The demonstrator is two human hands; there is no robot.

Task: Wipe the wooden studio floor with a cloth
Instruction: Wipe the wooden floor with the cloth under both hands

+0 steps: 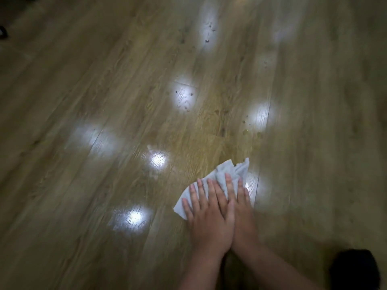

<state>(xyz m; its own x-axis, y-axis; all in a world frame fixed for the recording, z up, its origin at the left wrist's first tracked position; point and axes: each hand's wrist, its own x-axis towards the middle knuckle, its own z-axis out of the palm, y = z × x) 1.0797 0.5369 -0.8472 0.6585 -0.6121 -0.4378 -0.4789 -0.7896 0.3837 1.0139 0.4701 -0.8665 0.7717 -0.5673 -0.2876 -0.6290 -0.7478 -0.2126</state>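
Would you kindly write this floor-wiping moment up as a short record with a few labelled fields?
surface: wooden floor, glossy, with bright light reflections
cloth: pale cloth, crumpled, lying flat on the floor
left hand: left hand presses on the cloth, fingers straight
right hand: right hand presses beside it, touching the left
residue: small droplets on the planks beyond the cloth
corner: dark object, unidentifiable

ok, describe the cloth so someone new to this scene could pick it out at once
Look at the wooden floor, lower middle of the view, where two forearms reach in. The cloth lies flat under both hands, left hand and right hand, fingers straight. It is the only pale, crumpled thing; the other bright patches are light reflections.
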